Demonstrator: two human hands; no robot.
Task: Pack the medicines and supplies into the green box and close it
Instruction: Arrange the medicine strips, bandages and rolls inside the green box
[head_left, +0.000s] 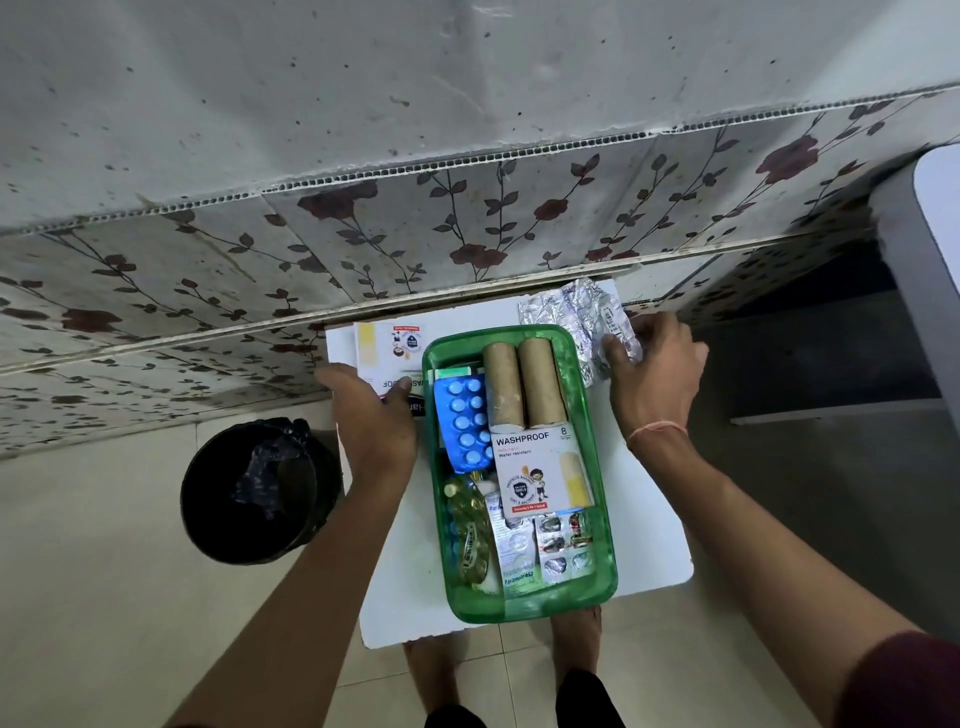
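Note:
The open green box sits on a small white table. It holds two brown rolls, a blue pill blister, a white WASHPROOF plaster pack, a yellow bottle and several pill strips. My left hand lies on a second white plaster pack left of the box, fingers closed over its edge. My right hand pinches a crumpled silver foil strip beyond the box's far right corner. No lid is visible.
A black bin with a dark liner stands on the floor left of the table. A flower-patterned wall panel runs just behind it. A grey-white furniture edge is at the right. My feet are under the table's near edge.

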